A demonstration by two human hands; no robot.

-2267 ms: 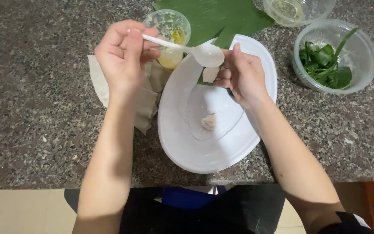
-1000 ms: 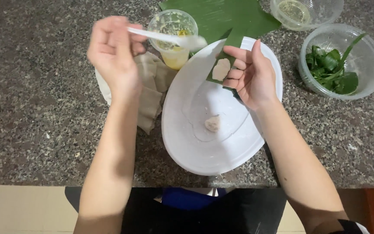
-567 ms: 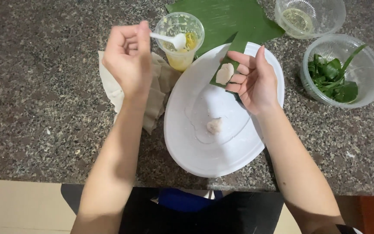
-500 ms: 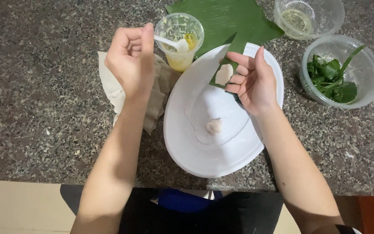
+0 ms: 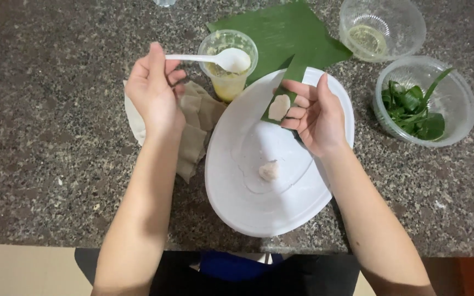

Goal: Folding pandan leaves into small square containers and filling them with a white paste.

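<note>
A white plastic spoon [image 5: 215, 58] is held by its handle in the left hand [image 5: 154, 93], with its bowl resting over the mouth of a small clear cup [image 5: 229, 66] that holds a yellowish liquid. A narrow strip of green leaf [image 5: 283, 93] bearing a pale dab of dough [image 5: 278, 107] is gripped between the fingers of the right hand [image 5: 316, 118], above the far edge of a large white plate [image 5: 248, 208]. A second small lump of dough [image 5: 269, 171] is seen lying near the middle of that plate. A crumpled brownish cloth [image 5: 196, 129] is spread beneath the left hand, just beside the plate. A big green leaf [image 5: 281, 30] is laid on the speckled stone tabletop [image 5: 45, 137] behind the cup. To the right, a clear bowl of green leaves [image 5: 424, 101] and a clear bowl with a little liquid [image 5: 382, 27] are set, near each other.
</note>
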